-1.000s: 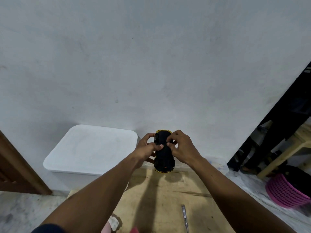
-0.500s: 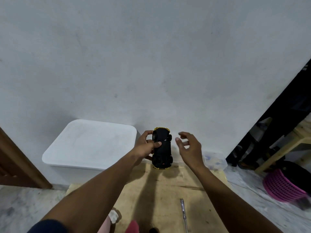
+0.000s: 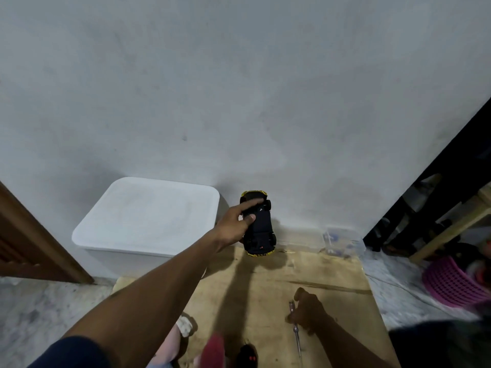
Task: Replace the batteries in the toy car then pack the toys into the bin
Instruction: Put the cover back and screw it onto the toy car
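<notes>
Holding: L hand (image 3: 233, 224) grip clasps toy car (image 3: 261, 229) belly-up at mid-body | car judged light, stiff plastic, slick; avoid wheels | R hand (image 3: 309, 312) curled at screwdriver (image 3: 297, 338), grip unclear.

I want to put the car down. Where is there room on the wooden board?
The bare wooden board between the toy car in the left hand and the right hand by the screwdriver is free. The bin's flat white lid is bare too. The near edge is crowded with toys.
</notes>
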A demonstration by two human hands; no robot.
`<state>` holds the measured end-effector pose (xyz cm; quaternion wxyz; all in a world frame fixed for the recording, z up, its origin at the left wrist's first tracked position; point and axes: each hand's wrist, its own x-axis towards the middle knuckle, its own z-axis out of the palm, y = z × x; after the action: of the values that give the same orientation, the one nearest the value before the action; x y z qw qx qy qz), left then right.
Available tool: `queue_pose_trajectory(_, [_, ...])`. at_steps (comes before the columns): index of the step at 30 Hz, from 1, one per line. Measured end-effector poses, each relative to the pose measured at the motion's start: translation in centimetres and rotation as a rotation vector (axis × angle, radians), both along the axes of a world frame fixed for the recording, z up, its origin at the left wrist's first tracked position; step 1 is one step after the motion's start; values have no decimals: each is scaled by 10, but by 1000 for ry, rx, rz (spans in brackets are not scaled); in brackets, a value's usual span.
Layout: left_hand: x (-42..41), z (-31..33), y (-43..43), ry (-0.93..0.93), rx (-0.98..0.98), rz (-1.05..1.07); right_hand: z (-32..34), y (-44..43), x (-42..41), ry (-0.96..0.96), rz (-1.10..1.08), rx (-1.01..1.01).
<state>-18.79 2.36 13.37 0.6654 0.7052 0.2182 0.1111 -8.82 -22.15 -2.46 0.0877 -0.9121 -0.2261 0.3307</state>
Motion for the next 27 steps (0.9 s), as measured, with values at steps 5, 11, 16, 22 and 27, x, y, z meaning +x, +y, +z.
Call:
queue_pose_trajectory(5, [-1,-4,1,63,32,12,-11,-1,-1,-20,-22,121])
queue_pose_trajectory(11, [-5,4,4,69,30,14,80,42,32,3,-331,736])
queue_pose_trajectory(16, [-4,18,1,47,50,11,188,82,38,11,-344,1267])
queue_pose_trajectory(22, [-4,29,-2,27,73,0,238,108,12,-120,-136,1474])
queue_pose_trajectory(27, [-8,33,-4,31,70,12,237,116,2,-176,-83,1469])
